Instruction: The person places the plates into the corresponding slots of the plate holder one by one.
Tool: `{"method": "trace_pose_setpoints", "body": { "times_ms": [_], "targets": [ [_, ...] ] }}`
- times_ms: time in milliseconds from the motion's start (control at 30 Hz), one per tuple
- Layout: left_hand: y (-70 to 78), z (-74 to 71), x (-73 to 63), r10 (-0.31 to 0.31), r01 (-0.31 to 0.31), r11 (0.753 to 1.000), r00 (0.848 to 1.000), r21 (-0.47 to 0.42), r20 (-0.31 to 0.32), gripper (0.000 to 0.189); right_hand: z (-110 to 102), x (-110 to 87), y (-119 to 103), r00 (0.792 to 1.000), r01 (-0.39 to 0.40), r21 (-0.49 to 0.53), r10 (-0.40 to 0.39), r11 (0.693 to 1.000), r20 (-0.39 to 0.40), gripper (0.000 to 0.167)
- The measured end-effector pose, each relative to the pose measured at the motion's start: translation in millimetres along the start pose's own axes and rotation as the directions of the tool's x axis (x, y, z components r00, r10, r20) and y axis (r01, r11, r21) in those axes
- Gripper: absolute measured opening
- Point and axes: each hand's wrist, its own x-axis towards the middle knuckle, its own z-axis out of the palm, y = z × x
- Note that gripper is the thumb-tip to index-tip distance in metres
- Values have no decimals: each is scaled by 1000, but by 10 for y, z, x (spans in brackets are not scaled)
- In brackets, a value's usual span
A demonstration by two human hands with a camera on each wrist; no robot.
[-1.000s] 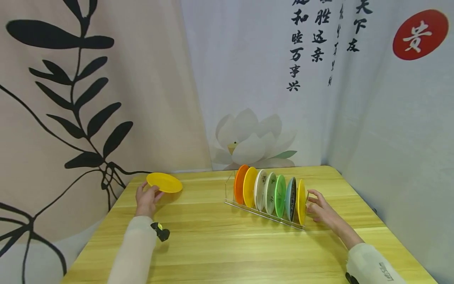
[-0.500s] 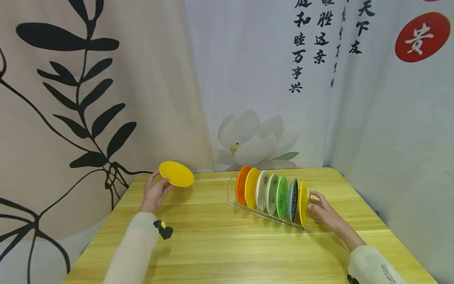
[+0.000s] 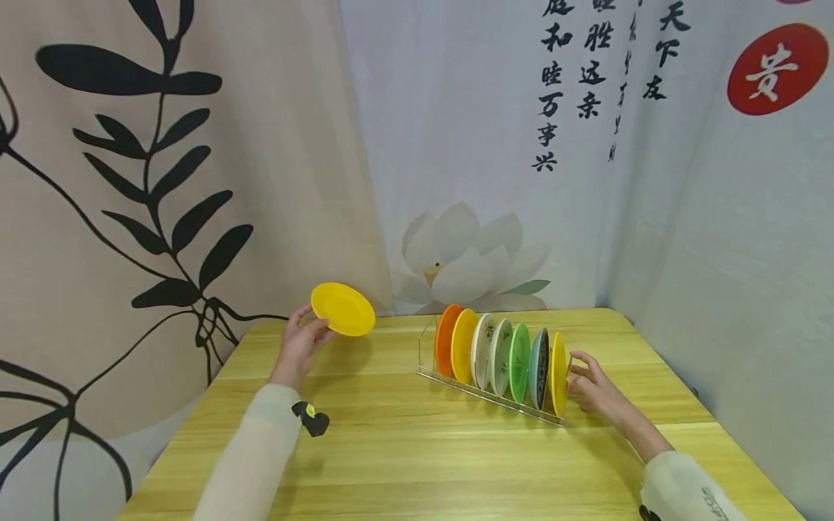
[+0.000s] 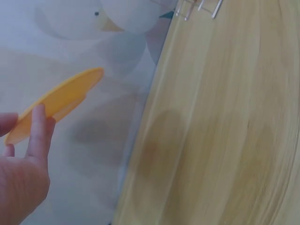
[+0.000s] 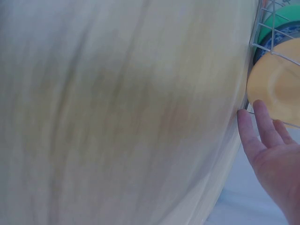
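Note:
My left hand (image 3: 301,349) pinches a yellow plate (image 3: 343,309) by its near left edge, raised over the back left of the table. In the left wrist view this plate (image 4: 63,101) appears nearly edge-on, with fingers spread against one face and the thumb on the other side. A wire dish rack (image 3: 490,393) holds a row of upright plates: orange, yellow, patterned white ones, green, a bluish one and, at the right end, another yellow plate (image 3: 557,374). At that end, my right hand (image 3: 596,387) touches the rack's wire with fairly straight fingers.
The wooden table (image 3: 404,456) stretches across the front, below the rack and both forearms. Behind it hangs a printed curtain (image 3: 456,181) with leaf, flower and writing designs. A pale fabric side (image 3: 736,253) closes off the right.
My left hand has lifted the yellow plate and carried it rightward, tilting its face more toward the head camera. The right hand stays at the rack's end. The head view has shifted slightly.

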Motion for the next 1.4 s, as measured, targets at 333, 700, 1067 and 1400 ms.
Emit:
{"method": "trace_pose_setpoints", "body": {
  "times_ms": [333, 700, 1067, 1400],
  "targets": [
    [-72, 163, 11, 38, -37, 999, 997, -11, 68, 63, -2, -10, -4, 1000, 7, -6, -7, 1000, 4, 66],
    [-86, 420, -20, 56, -48, 997, 987, -56, 148, 60, -14, -10, -33, 1000, 2, -14, -2, 1000, 8, 66],
    [-132, 703, -71, 76, -58, 994, 976, -92, 203, 57, -4, -19, -37, 1000, -3, -16, 3, 1000, 0, 67],
    [-208, 891, -61, 66, -60, 998, 967, -34, 246, 56, 5, -28, -36, 1000, 7, -21, -6, 1000, 12, 66]
  ]
}}
